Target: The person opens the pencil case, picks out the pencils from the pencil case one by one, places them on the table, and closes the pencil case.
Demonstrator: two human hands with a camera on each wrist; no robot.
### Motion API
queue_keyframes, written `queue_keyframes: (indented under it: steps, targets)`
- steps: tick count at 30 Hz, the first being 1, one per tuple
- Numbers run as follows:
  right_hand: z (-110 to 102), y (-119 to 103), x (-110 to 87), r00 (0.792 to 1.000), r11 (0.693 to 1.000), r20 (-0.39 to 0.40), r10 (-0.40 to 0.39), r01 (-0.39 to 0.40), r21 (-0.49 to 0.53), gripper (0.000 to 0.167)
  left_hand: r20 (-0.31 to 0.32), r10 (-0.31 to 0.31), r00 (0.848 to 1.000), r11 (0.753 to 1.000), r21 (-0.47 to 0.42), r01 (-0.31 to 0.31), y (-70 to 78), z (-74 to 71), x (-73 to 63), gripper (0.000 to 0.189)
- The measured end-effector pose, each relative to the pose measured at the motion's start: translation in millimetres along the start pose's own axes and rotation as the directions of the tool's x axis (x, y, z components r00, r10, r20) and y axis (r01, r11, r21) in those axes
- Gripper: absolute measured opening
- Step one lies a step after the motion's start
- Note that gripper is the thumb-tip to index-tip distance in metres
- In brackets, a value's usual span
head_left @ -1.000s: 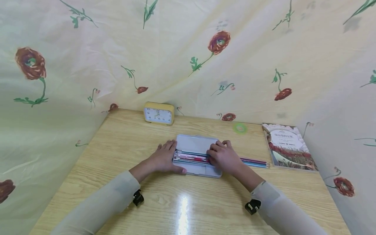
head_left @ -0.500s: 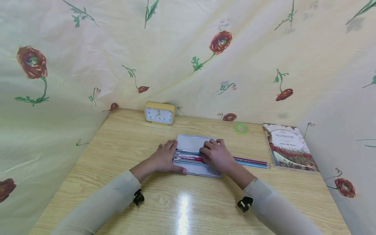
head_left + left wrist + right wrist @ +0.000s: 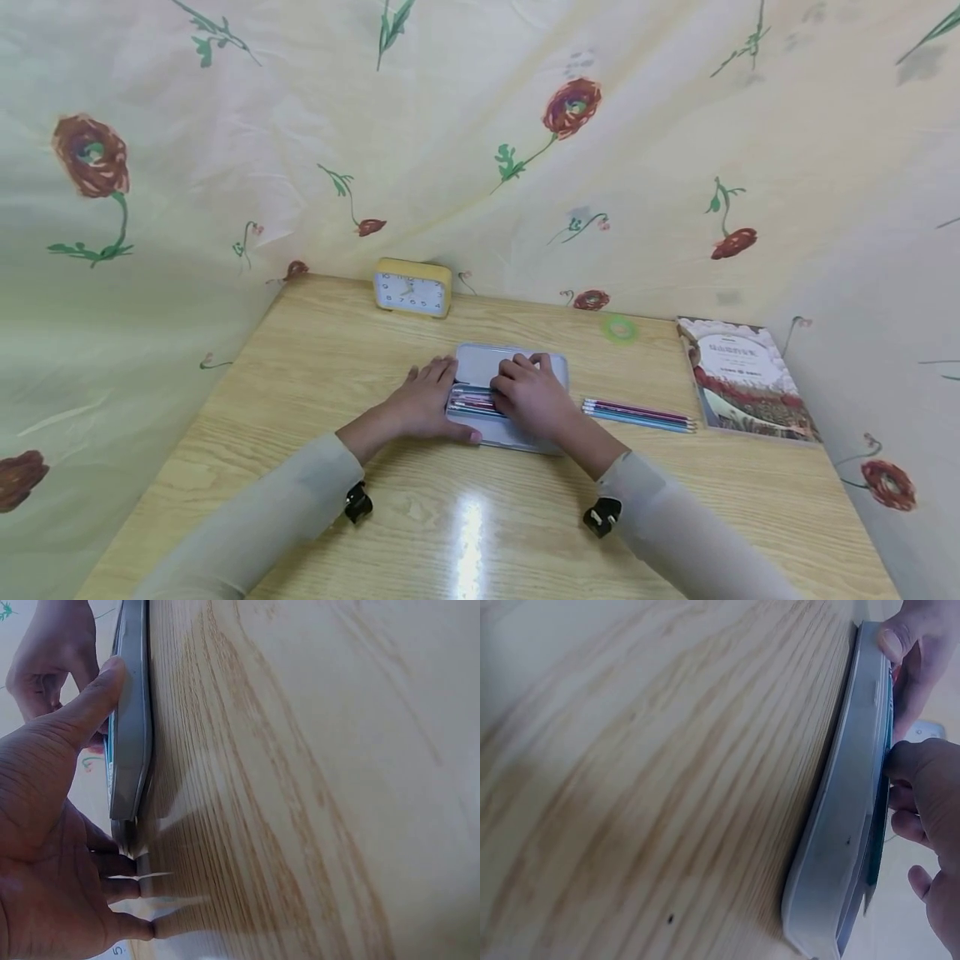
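The pencil case [image 3: 501, 433] lies open on the table [image 3: 397, 533], its lid [image 3: 474, 363] back. Several pencils [image 3: 471, 405] are already inside; a loose bunch [image 3: 637, 416] lies outside, to the case's right. At the case's left end, the left hand [image 3: 429, 407] braces with fingers extended, thumb on the front rim. Over the case, the right hand [image 3: 529, 402] bends its fingers narrowly, seemingly pinching pencils.

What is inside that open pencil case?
Inside the case, several pencils or pens lie lengthwise, visible at its left end. The person's right grip covers the rest, so their number and anything underneath cannot be seen.
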State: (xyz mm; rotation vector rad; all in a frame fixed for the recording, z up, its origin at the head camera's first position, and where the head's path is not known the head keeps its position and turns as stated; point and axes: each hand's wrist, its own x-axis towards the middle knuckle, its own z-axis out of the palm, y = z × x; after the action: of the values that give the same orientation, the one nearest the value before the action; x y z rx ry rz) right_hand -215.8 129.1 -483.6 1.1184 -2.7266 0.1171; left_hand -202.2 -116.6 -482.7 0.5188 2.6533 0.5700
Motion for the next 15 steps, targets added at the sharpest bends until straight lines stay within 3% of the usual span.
queue_keyframes:
  steps: [15]
  targets:
    - [-10.5,3.0,-8.3,0.999,0.995,-0.028,-0.036,0.034,-0.089,0.014,0.001,-0.002,1.000,1.000,-0.012,0.002,0.5,1.3,1.9,0.143]
